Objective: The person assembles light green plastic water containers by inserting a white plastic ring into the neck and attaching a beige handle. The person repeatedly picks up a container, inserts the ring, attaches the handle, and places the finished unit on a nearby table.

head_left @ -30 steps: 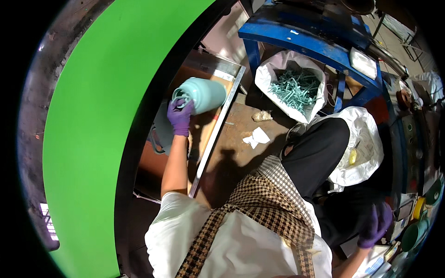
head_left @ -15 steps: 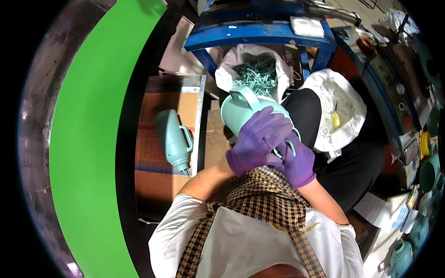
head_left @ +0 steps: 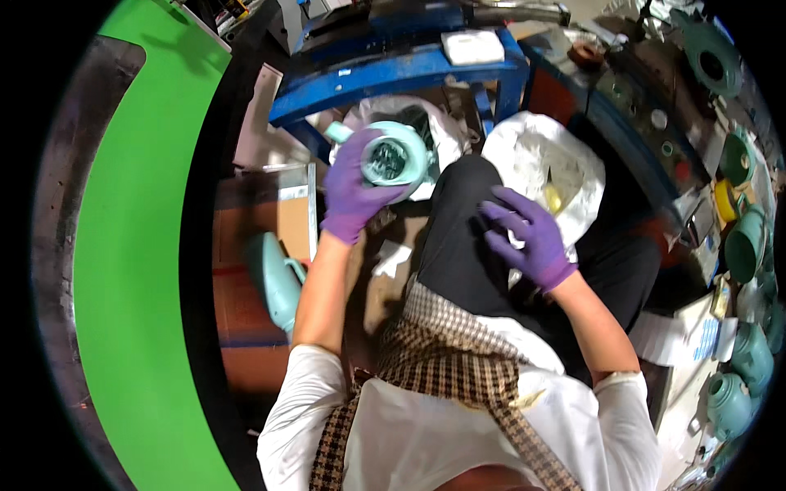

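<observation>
My left hand (head_left: 350, 186), in a purple glove, is wrapped round a hollow pale teal jug body (head_left: 419, 154) with a handle on its left side. Its round opening faces up toward me, and dark and teal bits show through it. The jug body is over a white bag (head_left: 450, 131) and hides most of that bag's mouth. My right hand (head_left: 534, 237), gloved the same way, holds nothing. Its fingers are spread above my right leg, next to a second white bag (head_left: 589, 176). Left of my left forearm, another teal jug (head_left: 274, 280) lies on its side.
The lying jug rests on a brown cardboard box (head_left: 246, 315). A blue metal bench (head_left: 377, 72) stands behind the bags, with a white packet (head_left: 473, 47) on top. At the left runs a bright green strip (head_left: 131, 311). Several teal jug bodies (head_left: 729, 405) stand along the right.
My hands have come apart. The left has carried the jug body left and forward, turning its opening up; the right has let go and opened. The view has shifted somewhat.
</observation>
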The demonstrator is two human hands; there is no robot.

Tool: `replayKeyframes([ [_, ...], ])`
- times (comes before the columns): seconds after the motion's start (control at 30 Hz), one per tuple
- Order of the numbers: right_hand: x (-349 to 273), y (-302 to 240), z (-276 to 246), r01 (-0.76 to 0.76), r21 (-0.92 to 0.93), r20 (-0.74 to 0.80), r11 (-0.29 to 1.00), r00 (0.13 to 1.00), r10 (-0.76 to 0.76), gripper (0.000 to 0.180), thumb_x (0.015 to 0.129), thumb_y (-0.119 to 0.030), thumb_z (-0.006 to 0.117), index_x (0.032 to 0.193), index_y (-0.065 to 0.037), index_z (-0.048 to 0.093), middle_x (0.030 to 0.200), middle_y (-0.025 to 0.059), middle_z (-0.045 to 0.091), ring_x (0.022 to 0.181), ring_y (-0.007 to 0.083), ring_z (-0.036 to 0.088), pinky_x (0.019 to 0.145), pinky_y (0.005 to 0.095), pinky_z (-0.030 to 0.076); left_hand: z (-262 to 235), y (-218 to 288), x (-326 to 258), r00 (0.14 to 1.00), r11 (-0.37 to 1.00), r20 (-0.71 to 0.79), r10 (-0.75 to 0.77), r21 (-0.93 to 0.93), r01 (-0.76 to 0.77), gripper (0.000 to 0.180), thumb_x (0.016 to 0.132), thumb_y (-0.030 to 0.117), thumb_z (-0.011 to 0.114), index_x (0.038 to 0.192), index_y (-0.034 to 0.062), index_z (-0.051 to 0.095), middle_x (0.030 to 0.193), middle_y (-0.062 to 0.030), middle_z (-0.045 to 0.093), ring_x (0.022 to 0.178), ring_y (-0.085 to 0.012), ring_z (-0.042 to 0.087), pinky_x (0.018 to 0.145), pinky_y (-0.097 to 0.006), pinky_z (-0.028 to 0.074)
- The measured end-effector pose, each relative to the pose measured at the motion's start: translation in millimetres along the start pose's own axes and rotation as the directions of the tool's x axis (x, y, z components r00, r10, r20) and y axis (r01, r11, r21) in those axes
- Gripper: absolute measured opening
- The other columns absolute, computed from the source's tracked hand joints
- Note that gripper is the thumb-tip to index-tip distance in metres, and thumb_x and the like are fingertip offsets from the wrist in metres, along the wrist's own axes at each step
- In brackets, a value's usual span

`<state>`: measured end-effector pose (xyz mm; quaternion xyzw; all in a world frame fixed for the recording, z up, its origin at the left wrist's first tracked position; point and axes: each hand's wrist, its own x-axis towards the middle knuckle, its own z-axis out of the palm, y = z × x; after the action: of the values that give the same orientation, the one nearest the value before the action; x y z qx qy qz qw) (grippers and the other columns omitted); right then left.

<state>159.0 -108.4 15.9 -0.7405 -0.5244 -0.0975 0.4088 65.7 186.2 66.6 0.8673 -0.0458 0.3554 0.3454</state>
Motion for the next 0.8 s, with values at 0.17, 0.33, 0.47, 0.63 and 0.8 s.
replayKeyframes([
  [0.17, -5, 162, -7, -0.46, -0.294, 0.188, 0.838, 0.832, 0.523, 0.023, 0.087, -0.022, 0.073, 0.104, -0.007, 0.072, 0.101, 0.0162, 0.068, 0.091, 0.0353, 0.066, 0.082, 0.0418, 0.052, -22, -25, -23, 0.953, 0.976, -0.287, -0.099, -0.214, 0.036, 0.132, 0.057, 0.001, 0.091, 0.16, 0.012, 0.01, 0.14, -0.0174, 0.053, 0.122, -0.0304, 0.058, 0.106, -0.042, 0.048],
  [0.33, -35, 280, 69, -0.484, -0.575, 0.15, 0.66, 0.73, 0.666, 0.027, 0.092, -0.026, 0.063, 0.116, -0.016, 0.071, 0.111, 0.0174, 0.067, 0.103, 0.0337, 0.065, 0.09, 0.045, 0.051, -36, 12, -65, 0.953, 0.996, -0.294, 0.072, -0.024, -0.083, 0.129, 0.056, 0.006, 0.094, 0.158, 0.0091, 0.015, 0.14, -0.0185, 0.054, 0.132, -0.0338, 0.05, 0.114, -0.049, 0.039],
  [0.47, -53, 326, 112, -0.351, -0.753, 0.129, 0.557, 0.751, 0.647, 0.028, 0.09, -0.021, 0.054, 0.114, -0.014, 0.067, 0.109, 0.0154, 0.065, 0.104, 0.0343, 0.064, 0.089, 0.048, 0.051, -50, 45, -101, 0.987, 0.999, -0.155, 0.04, -0.002, -0.041, 0.12, 0.056, 0.02, 0.097, 0.153, 0.0056, 0.027, 0.134, -0.0156, 0.06, 0.13, -0.0326, 0.053, 0.114, -0.048, 0.038],
  [0.63, -58, 352, 96, -0.428, -0.695, 0.055, 0.578, 0.769, 0.637, 0.026, 0.089, -0.026, 0.056, 0.109, -0.011, 0.065, 0.102, 0.0188, 0.066, 0.096, 0.038, 0.065, 0.086, 0.0498, 0.051, -56, 70, -122, 0.913, 0.913, 0.014, -0.408, 0.032, 0.407, 0.091, 0.054, 0.026, 0.095, 0.132, 0.0017, 0.053, 0.127, -0.0125, 0.063, 0.122, -0.0287, 0.059, 0.108, -0.04, 0.044],
  [0.8, -18, 287, 26, -0.268, -0.42, 0.157, 0.867, 0.92, 0.36, 0.013, 0.078, -0.008, 0.071, 0.084, -0.001, 0.063, 0.091, 0.0189, 0.061, 0.087, 0.0358, 0.064, 0.077, 0.0466, 0.051, -50, 71, -100, 0.868, 0.877, 0.124, -0.48, 0.09, 0.472, 0.091, 0.053, 0.021, 0.095, 0.13, 0.0022, 0.051, 0.124, -0.0113, 0.063, 0.116, -0.0247, 0.061, 0.104, -0.037, 0.047],
])
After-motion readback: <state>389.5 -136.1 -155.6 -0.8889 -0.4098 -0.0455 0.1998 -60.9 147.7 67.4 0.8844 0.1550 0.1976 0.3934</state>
